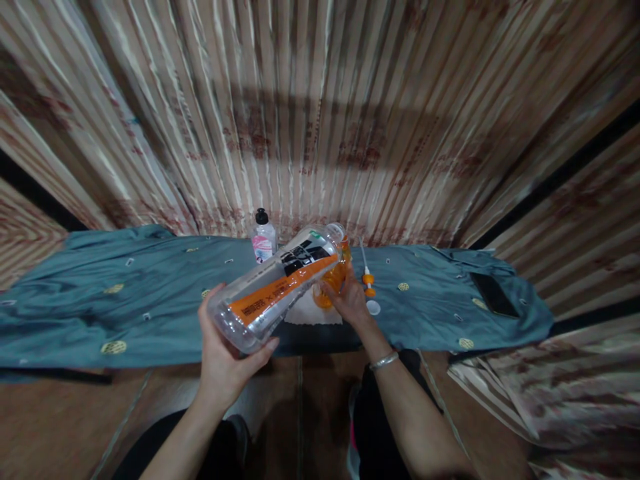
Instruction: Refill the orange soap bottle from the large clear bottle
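Note:
My left hand is wrapped round the base of a large clear plastic bottle with an orange and black label. The bottle tilts up to the right, its neck beside a smaller orange bottle. Around that orange bottle my right hand is closed; it stands over a white paper towel. Whether liquid passes between the two mouths I cannot tell. Right of my right hand lie an orange and white pump head with its tube and a small white cap.
A clear bottle with a black cap and pink label stands at the back. A dark phone lies on the right of the teal patterned cloth. Striped curtains hang behind, with dark metal poles at the sides.

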`<action>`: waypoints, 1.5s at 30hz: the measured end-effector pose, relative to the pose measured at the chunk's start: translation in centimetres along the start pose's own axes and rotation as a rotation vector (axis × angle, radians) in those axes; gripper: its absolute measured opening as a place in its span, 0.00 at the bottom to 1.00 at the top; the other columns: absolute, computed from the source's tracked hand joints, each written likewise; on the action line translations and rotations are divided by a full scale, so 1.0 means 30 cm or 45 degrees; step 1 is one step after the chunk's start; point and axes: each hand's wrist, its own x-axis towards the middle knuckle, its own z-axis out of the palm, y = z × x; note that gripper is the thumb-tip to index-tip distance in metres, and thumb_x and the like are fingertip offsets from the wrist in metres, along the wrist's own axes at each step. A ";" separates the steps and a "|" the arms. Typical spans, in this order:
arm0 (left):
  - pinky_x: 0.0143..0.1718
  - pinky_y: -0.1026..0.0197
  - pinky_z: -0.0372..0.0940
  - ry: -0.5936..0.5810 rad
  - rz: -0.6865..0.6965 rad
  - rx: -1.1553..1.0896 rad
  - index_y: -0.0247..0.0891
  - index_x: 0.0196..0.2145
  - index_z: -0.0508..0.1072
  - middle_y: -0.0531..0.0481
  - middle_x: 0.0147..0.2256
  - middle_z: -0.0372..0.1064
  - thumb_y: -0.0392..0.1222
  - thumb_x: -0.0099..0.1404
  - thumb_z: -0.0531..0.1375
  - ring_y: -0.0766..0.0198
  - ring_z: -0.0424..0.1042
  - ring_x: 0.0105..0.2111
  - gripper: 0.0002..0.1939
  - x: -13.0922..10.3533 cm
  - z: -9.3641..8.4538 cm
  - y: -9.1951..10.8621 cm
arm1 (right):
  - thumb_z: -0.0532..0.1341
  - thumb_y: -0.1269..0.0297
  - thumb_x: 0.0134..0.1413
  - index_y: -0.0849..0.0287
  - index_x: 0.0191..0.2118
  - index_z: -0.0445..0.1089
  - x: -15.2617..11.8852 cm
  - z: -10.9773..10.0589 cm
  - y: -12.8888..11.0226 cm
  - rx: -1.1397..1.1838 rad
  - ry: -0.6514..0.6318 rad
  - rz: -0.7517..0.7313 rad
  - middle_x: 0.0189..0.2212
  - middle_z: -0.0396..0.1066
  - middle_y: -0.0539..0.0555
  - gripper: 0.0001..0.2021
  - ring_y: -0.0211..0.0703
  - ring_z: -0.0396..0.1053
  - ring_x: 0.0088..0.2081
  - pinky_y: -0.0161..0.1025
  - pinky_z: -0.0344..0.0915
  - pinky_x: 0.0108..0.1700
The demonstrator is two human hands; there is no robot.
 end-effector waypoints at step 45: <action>0.46 0.48 0.78 0.047 -0.141 -0.292 0.42 0.47 0.66 0.42 0.45 0.78 0.51 0.38 0.80 0.49 0.81 0.44 0.42 0.006 0.038 0.023 | 0.69 0.55 0.61 0.63 0.73 0.55 0.015 -0.018 -0.044 -0.086 -0.137 0.109 0.54 0.80 0.67 0.40 0.65 0.80 0.55 0.59 0.77 0.57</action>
